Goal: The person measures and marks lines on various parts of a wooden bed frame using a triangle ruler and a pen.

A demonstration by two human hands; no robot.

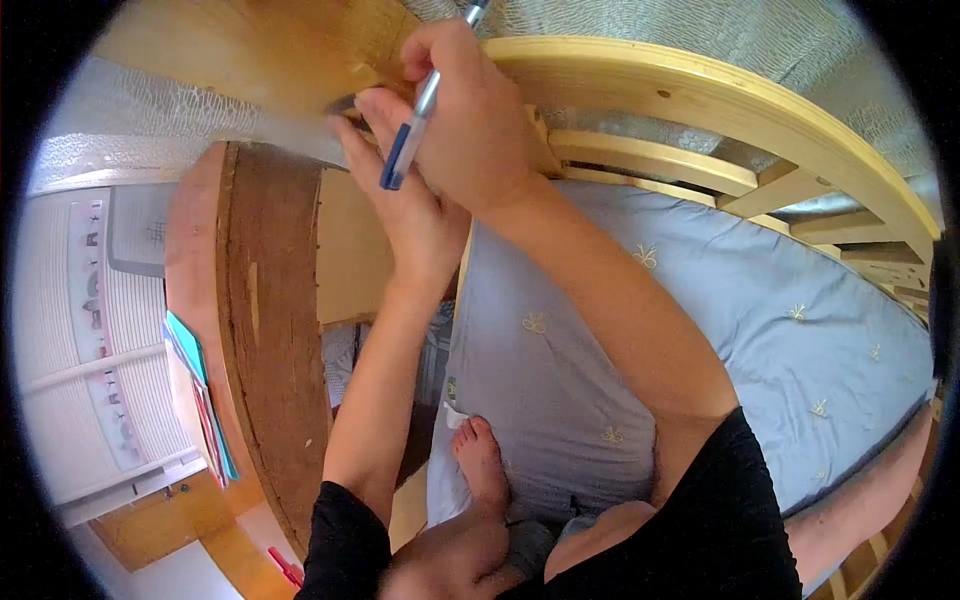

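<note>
right hand [472, 130]: fingers gripping a slim, clear pen [427, 96], its blue end angled down. left hand [412, 220] just beside it, fingers bent near a smooth wooden panel [250, 50]; i cannot tell their grip. beyond: stitched blue-grey sheet [545, 375], curved wooden rail [650, 78], rippled curtain [610, 20].

A black short-sleeved top [690, 520] is worn with grey shorts [530, 548].
</note>
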